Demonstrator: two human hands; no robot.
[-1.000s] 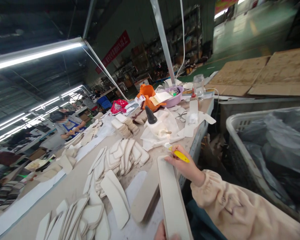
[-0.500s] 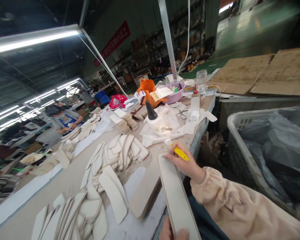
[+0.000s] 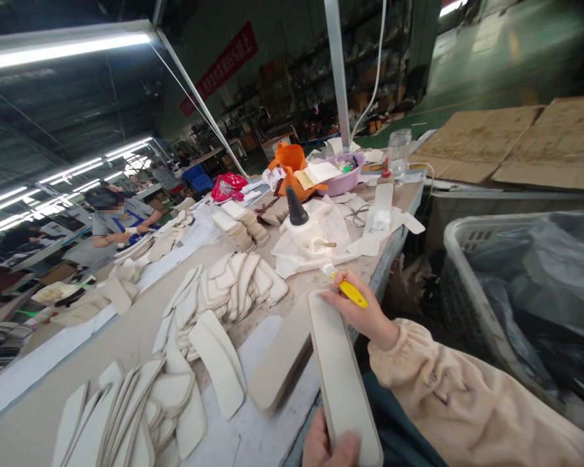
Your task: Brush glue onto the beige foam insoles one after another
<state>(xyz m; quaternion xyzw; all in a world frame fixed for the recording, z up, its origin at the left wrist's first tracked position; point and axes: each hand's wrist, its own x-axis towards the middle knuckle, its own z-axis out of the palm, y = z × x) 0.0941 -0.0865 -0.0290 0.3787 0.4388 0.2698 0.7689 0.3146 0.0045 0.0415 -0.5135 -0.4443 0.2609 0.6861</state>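
My left hand (image 3: 328,446) grips the near end of a long pale panel with rounded corners (image 3: 341,376), thumb on top. My right hand (image 3: 363,308) is closed on a yellow-handled brush (image 3: 353,293), and its fingers also touch the panel's far end. The brush's pale bristle end points away from me, toward a white container with a black cone nozzle (image 3: 298,214) on a white sheet. Beside the held panel, a thick stack of similar panels (image 3: 282,357) lies on the table. Loose curved pale pieces (image 3: 219,363) lie left of that stack.
Fanned heaps of pale pieces (image 3: 121,415) cover the table's near left. Farther back are an orange bag (image 3: 291,159), a purple basin (image 3: 343,185), scissors (image 3: 357,217) and a glass jar (image 3: 399,155). A grey crate (image 3: 452,253) stands right. A co-worker (image 3: 121,217) works far left.
The view has shifted slightly, and more of my left hand and of the panel's near end shows. Both hands keep their hold on the panel and the brush.
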